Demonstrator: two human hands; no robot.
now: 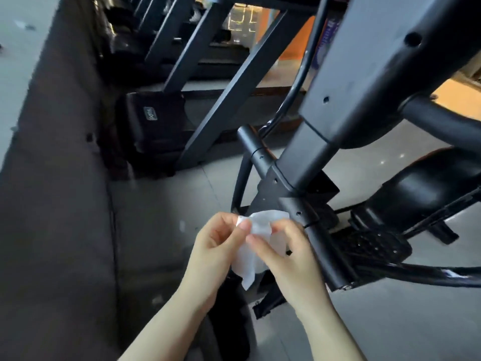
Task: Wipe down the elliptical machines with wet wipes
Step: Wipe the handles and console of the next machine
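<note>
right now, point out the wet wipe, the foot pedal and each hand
wet wipe (260, 224): head view, on its upper crumpled part between the hands
foot pedal (374, 246): head view, on its ribbed tread
left hand (216, 246): head view, on the palm side
right hand (291, 261): head view, on its back

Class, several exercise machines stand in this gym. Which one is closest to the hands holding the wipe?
The machine on the right, its upright post directly behind the wipe; the others stand farther back on the left.

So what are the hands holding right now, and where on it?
Both hold the white wet wipe. The left hand pinches its upper left edge; the right hand pinches it just right of that. The rest hangs loose below.
</note>
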